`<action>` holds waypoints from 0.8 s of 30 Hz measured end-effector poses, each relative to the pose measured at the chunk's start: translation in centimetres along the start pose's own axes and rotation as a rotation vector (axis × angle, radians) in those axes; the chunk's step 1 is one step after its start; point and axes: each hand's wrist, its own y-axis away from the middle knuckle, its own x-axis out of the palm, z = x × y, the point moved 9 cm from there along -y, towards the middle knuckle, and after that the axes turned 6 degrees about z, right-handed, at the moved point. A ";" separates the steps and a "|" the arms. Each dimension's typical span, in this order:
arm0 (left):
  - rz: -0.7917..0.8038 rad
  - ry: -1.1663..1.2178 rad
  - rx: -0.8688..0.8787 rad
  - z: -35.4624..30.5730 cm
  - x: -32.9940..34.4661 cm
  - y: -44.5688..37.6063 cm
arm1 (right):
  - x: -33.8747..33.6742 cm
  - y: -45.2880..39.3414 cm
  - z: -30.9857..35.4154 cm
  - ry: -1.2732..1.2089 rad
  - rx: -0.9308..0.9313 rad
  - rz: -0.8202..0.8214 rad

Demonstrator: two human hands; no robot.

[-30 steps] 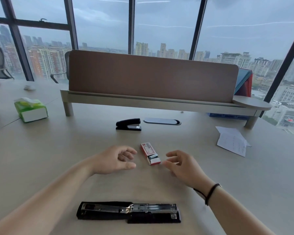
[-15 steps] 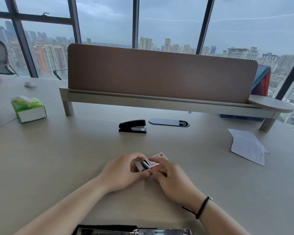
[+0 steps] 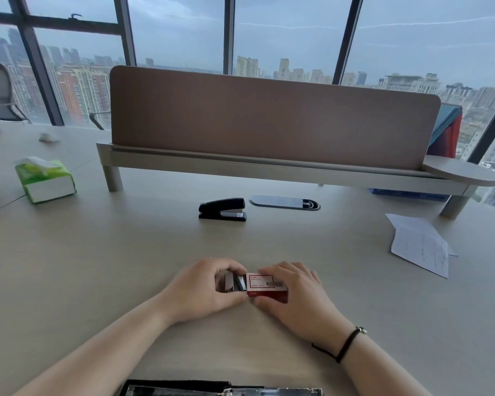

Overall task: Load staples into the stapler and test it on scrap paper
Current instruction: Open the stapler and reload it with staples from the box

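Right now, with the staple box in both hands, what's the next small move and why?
Probably pinch one staple strip and draw it out leftward. The right hand grips the red staple box, the left hand holds its open end where the strips show, and the opened stapler lies at the near desk edge, ready to receive staples.

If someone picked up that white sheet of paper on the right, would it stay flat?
Probably not: the white sheet of paper looks thin and creased, so it would likely droop. It seems light and might slide across the smooth beige desk if pushed.
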 end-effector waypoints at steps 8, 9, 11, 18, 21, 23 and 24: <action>-0.017 0.103 0.014 0.2 -0.2 0.0 | 0.1 0.1 0.1 -0.025 -0.007 -0.020; -0.005 0.135 0.019 0.2 -0.2 0.0 | 0.0 0.1 0.1 -0.024 -0.009 -0.019; 0.017 0.212 0.017 0.4 -0.1 0.0 | 0.0 0.1 0.2 -0.022 -0.012 -0.021; -0.127 0.601 -0.061 2.2 -2.0 -0.1 | 0.0 0.2 0.4 -0.011 -0.042 -0.019; -0.135 0.484 -0.040 2.5 -1.7 -0.3 | 0.2 0.4 0.7 0.022 -0.061 -0.002; -0.100 0.391 -0.017 2.3 -1.2 -0.3 | 0.2 0.4 0.5 0.010 -0.046 -0.011; -0.093 0.370 -0.013 2.2 -1.1 -0.2 | 0.1 0.4 0.4 0.002 -0.037 -0.016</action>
